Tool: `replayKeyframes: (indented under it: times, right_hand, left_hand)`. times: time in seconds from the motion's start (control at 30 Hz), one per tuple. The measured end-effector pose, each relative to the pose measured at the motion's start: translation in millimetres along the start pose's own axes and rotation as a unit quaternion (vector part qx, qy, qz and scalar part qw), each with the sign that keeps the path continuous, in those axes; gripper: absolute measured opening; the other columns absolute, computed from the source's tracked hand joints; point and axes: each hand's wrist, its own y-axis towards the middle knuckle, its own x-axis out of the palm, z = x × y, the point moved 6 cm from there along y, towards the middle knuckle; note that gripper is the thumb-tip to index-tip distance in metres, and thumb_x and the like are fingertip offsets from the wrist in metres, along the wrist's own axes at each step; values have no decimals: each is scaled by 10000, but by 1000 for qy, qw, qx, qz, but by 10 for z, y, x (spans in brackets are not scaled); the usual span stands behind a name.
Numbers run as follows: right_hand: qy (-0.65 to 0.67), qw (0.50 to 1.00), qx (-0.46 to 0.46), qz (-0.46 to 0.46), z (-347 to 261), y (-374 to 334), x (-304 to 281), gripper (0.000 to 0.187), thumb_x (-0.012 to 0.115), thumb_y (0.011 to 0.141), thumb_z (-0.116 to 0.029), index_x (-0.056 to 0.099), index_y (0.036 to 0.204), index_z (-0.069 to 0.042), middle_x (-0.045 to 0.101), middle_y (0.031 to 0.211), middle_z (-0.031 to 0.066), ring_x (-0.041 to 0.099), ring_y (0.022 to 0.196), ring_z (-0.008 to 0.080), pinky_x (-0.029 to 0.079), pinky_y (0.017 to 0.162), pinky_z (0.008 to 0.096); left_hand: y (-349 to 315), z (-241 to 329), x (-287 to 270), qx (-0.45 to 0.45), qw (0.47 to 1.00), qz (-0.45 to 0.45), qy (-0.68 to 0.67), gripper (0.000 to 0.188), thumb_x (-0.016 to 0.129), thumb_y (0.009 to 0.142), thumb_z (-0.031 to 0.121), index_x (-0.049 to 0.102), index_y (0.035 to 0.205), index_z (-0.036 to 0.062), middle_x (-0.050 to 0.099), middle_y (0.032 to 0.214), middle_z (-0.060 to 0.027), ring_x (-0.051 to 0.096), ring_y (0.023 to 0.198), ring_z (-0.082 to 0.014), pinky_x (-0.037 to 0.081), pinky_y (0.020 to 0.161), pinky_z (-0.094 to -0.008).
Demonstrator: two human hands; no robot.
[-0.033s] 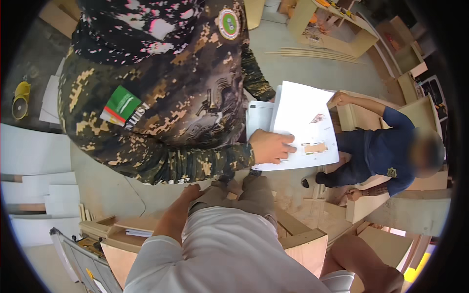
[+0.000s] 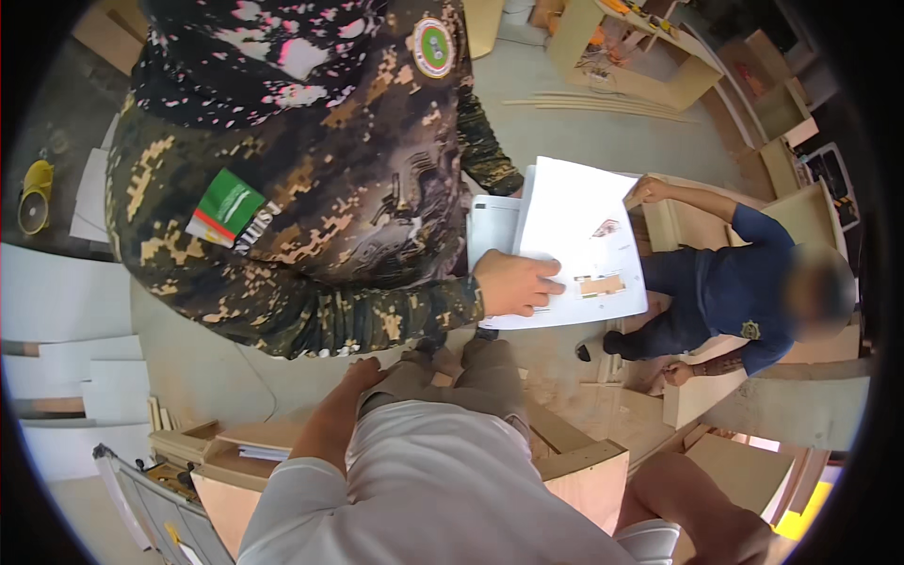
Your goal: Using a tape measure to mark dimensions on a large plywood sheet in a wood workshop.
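Observation:
My left hand (image 2: 365, 373) rests against the left leg of my grey-brown trousers (image 2: 414, 384). It holds nothing that I can see, and its fingers lie along the cloth, partly hidden. My right arm (image 2: 670, 492) is bent near the lower right rim; the hand is too dark there to make out its fingers. In front of me, a person in a camouflage jacket (image 2: 311, 207) presses one hand (image 2: 513, 282) on white printed sheets (image 2: 570, 212) with small coloured drawings. Beneath them lies a pale flat board or folder (image 2: 494, 218).
A person in a dark blue shirt (image 2: 744, 282) reaches one hand to the sheets' far right corner. Wooden cabinet frames (image 2: 589, 463) stand beside me. White panels (image 2: 66, 292) lie at left, near a yellow round device (image 2: 36, 193). Thin wooden strips (image 2: 603, 105) lie on the far floor.
The whole view has shifted slightly, so the people and sheets sit a little farther left. Hands and papers otherwise keep their places.

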Motion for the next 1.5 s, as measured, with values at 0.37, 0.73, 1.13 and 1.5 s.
replayKeyframes:
  times: [0.37,0.73,1.13,1.5]
  right_hand:
    - [216,975,-7,40,-159,1,411,388,420,984,-325,636,809,-55,606,590,112,617,519,237,534,510,367]
    - [54,650,750,109,676,-3389,899,354,535,995,-316,641,989,22,669,866,112,649,728,181,529,673,303]
    - [-102,513,754,397,1128,-3912,817,609,618,932,-453,461,1284,19,583,1053,121,640,802,178,508,612,291]
    - [-93,539,716,433,1122,-3993,622,371,594,968,-319,632,1060,38,667,853,70,624,690,123,499,608,262]
  left_hand:
    - [-418,-31,99,-104,991,41,-70,676,623,835,490,419,1406,191,459,1371,-269,471,1246,-490,435,1016,-555]
    - [-976,-242,176,-38,956,198,-211,498,600,862,447,548,1197,82,706,992,-168,564,1106,-390,457,962,-472]
    - [-1015,1336,-224,279,814,-66,-505,304,617,956,254,648,1154,26,658,914,-47,605,827,-121,477,764,-259]
    - [-1235,2172,-163,239,749,-373,-492,353,512,998,295,565,1252,56,644,746,-94,626,639,-157,522,604,-287]
